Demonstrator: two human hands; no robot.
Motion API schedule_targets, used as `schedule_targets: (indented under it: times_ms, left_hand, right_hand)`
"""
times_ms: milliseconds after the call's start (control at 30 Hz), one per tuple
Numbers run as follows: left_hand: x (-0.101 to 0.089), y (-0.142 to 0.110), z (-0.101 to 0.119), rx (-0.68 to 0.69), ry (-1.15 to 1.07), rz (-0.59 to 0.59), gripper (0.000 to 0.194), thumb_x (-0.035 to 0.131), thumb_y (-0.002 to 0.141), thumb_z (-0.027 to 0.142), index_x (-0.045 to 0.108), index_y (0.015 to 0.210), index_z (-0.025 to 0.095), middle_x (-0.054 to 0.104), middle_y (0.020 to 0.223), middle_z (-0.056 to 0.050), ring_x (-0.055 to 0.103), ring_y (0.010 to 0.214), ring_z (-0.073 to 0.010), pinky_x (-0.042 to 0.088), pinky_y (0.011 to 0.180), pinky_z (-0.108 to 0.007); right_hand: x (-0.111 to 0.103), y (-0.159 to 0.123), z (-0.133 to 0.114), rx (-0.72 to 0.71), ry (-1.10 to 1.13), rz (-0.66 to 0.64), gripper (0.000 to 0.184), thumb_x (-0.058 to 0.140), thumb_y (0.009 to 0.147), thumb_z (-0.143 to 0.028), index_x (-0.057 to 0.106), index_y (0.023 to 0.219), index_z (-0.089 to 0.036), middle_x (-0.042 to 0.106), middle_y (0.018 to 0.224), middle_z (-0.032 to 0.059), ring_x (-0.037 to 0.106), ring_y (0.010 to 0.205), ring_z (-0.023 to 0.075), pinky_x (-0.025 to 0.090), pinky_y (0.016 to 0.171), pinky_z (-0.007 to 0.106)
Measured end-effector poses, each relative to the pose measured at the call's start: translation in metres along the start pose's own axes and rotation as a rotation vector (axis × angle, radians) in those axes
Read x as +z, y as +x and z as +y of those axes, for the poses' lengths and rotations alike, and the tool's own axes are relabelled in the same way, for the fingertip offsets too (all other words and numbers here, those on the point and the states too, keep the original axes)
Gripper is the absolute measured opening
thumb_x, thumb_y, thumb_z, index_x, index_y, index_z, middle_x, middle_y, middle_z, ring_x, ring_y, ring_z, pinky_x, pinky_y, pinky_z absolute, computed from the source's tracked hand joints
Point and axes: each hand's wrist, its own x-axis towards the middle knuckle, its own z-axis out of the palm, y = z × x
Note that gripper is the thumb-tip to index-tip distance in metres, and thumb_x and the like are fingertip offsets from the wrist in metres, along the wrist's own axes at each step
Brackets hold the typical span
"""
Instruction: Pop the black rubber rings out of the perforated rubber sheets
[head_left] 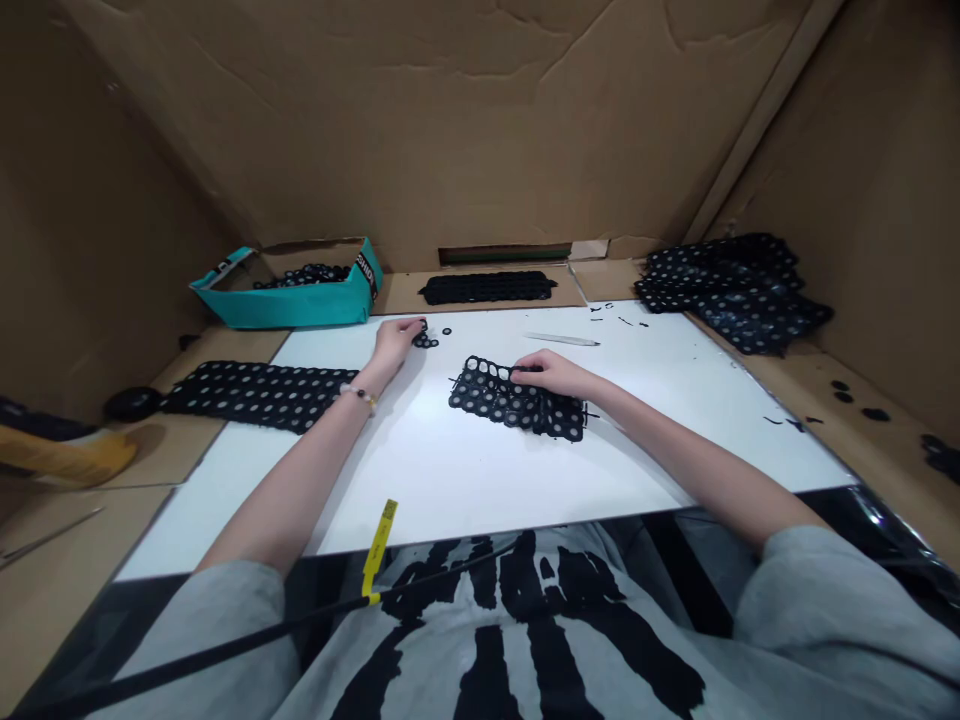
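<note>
The right hand lies flat on a perforated black sheet at mid-board, fingers close together, pinning it evenly to the white board. The left hand curls narrow over a small ringed scrap; whether it grips cannot be told. Round holes leave thin matte webs. A stack of like sheets lies far right

The left hand touches a small cluster of black rings on a white board, while the right hand rests on a black mesh sheet. More dotted black sheets lie on the cardboard-covered desk, near a teal box.
</note>
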Motion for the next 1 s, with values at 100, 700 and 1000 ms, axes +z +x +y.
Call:
schedule_targets:
  times_ms: [100, 700, 1000]
  left_hand:
    - [-0.001, -0.003, -0.005, 0.046, 0.107, -0.052, 0.033, 0.067, 0.073, 0.032, 0.078, 0.098, 0.014, 0.076, 0.094, -0.01, 0.066, 0.09, -0.0247, 0.048, 0.086, -0.033]
    - [-0.012, -0.002, -0.004, -0.182, -0.399, 0.086, 0.033, 0.075, 0.055, 0.028, 0.076, 0.085, 0.013, 0.068, 0.072, -0.006, 0.043, 0.05, -0.008, 0.029, 0.047, -0.022]
    - [-0.007, -0.015, 0.001, -0.111, -0.214, 0.033, 0.028, 0.078, 0.057, 0.031, 0.079, 0.081, 0.015, 0.073, 0.078, -0.008, 0.057, 0.066, -0.0162, 0.043, 0.06, -0.026]
  right_hand:
    - [0.001, -0.001, 0.001, 0.002, -0.003, -0.007, 0.043, 0.057, 0.077, -0.058, 0.06, 0.073, -0.015, 0.053, 0.071, 0.0, 0.046, 0.073, 0.0159, 0.036, 0.074, 0.031]
    - [0.002, -0.003, -0.002, 0.017, -0.016, 0.004, 0.039, 0.057, 0.079, -0.054, 0.059, 0.069, -0.016, 0.052, 0.069, -0.0004, 0.046, 0.07, 0.0155, 0.035, 0.072, 0.031]
    - [0.003, -0.003, -0.004, 0.01, -0.013, 0.007, 0.039, 0.057, 0.08, -0.053, 0.062, 0.072, -0.016, 0.056, 0.072, 0.0012, 0.049, 0.073, 0.0171, 0.037, 0.074, 0.031]
